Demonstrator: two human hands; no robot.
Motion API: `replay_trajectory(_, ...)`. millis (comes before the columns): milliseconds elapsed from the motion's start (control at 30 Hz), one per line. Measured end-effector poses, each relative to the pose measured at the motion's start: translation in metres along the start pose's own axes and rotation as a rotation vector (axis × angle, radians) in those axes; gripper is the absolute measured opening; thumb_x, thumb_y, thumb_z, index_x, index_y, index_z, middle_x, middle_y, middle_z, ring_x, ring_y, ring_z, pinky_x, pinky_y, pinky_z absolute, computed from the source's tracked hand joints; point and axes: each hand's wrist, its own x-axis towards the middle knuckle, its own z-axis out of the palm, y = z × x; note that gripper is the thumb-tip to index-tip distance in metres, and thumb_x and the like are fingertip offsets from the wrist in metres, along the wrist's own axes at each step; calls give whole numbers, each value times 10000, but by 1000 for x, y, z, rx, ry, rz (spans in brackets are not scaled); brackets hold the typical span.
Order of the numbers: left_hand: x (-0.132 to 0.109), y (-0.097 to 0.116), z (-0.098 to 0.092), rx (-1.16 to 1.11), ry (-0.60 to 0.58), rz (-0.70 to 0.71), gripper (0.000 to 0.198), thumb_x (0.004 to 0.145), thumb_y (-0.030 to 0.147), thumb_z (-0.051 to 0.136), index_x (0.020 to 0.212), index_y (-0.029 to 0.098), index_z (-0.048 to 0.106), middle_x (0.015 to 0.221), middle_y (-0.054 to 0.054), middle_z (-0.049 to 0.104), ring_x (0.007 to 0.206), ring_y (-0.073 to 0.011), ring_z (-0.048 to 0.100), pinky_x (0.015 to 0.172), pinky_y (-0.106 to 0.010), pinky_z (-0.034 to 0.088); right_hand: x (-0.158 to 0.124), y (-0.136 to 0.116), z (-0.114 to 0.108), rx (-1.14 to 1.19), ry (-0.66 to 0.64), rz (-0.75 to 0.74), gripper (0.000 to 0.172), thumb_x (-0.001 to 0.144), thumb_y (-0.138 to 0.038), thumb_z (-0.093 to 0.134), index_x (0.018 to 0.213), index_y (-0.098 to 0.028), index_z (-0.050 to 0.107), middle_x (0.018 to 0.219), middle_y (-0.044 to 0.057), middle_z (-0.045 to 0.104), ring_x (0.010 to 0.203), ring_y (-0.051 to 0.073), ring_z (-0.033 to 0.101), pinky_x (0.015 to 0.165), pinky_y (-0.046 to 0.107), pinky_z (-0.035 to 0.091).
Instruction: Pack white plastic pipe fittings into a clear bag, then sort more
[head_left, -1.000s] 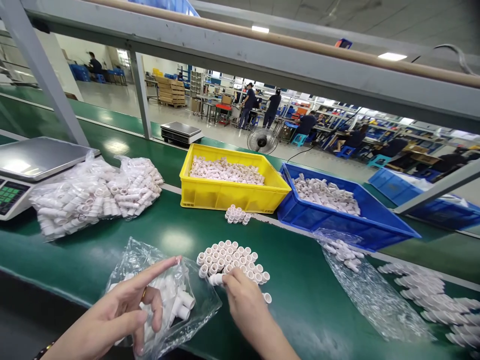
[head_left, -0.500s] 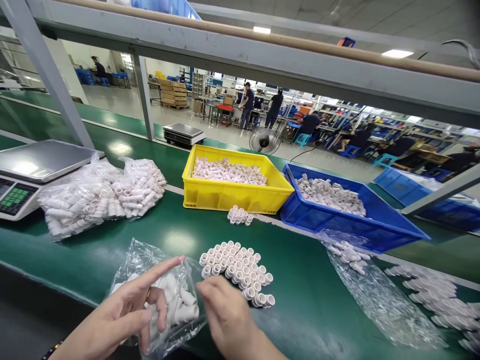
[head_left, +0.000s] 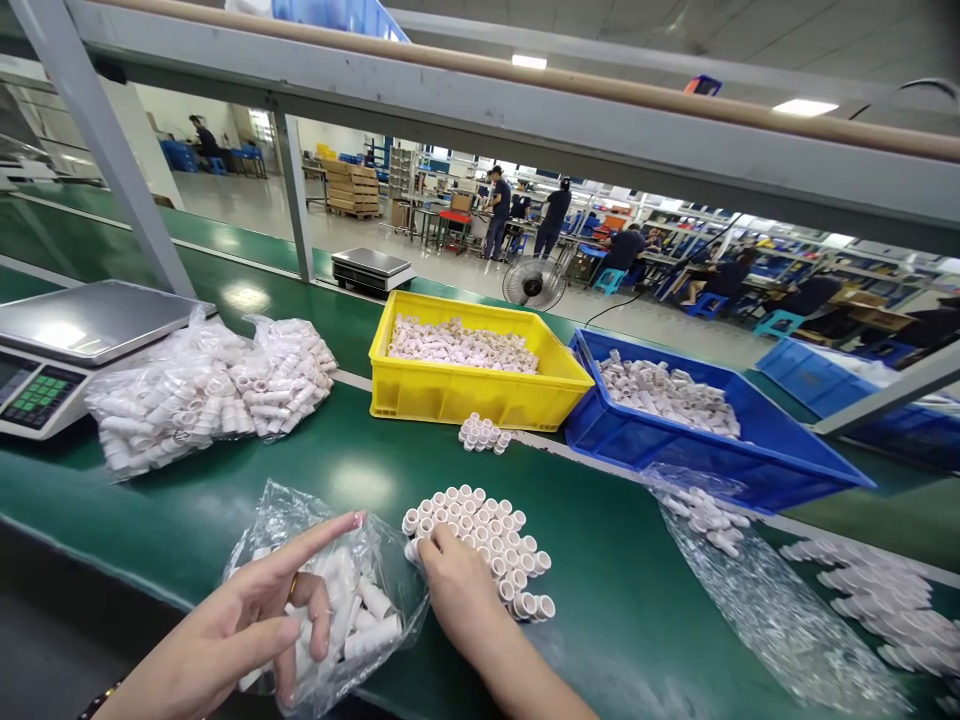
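A clear plastic bag (head_left: pixel 382 570) holding loose white plastic tube fittings (head_left: pixel 373 632) lies at the front of the green table. My left hand (head_left: pixel 259 610) is against the bag's mouth, index finger stretched out and the other fingers apart and bent. To its right, many white fittings (head_left: pixel 517 555) stand upright in a tight cluster. My right hand (head_left: pixel 461 590) is at the cluster's left edge, its thumb and fingers closed around a fitting there. The fingers partly hide that piece.
Filled bags of fittings (head_left: pixel 210 390) lie beside a scale (head_left: pixel 90 325) at left. A yellow bin (head_left: pixel 480 390) and a blue bin (head_left: pixel 690 440) of fittings stand behind, with a small group (head_left: pixel 484 433) in front. Flat plastic film (head_left: pixel 780 600) lies at right.
My right hand has moved from beside the bag up to the left edge of the upright cluster. My left hand stays at the bag. The whole view has shifted slightly.
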Motion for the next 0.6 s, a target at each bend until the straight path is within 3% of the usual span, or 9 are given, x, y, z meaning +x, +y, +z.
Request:
replay_trajectory(100,1,0,0,-6,6,9,737,762,424,538,1384,232,192,712,-52,554,604,-155,452,476,-253,492,-6,6,-15,83,45,-3,192,766,-29,443,762,-180,561,761,21,536,563,109,454,495,210,295)
replay_trajectory(300,4,0,2,-17,8,7,753,762,435,537,1388,224,175,721,-61,562,636,-166,453,488,-252,493,-31,14,-97,508,436,-39,212,832,-59,428,942,-176,567,793,46,532,670,127,499,585,226,387)
replay_trajectory(367,5,1,3,-28,2,9,745,763,431,538,1386,231,181,730,-57,562,618,-153,448,491,-247,492,-36,8,-110,619,472,-77,243,818,-39,447,985,-177,558,817,54,537,695,128,508,595,228,403)
replay_trajectory(433,6,2,4,-38,3,13,736,763,429,541,1383,235,195,732,-54,564,593,-140,444,487,-240,489,-35,-4,-105,665,410,-131,248,809,-34,450,986,-168,560,819,62,545,697,131,513,592,231,414)
replay_trajectory(600,6,5,6,-51,3,23,717,768,407,540,1380,235,210,719,-48,559,578,-133,438,482,-244,489,-17,-32,-64,669,237,-242,221,808,-79,423,957,-150,570,801,69,566,689,140,534,598,236,445)
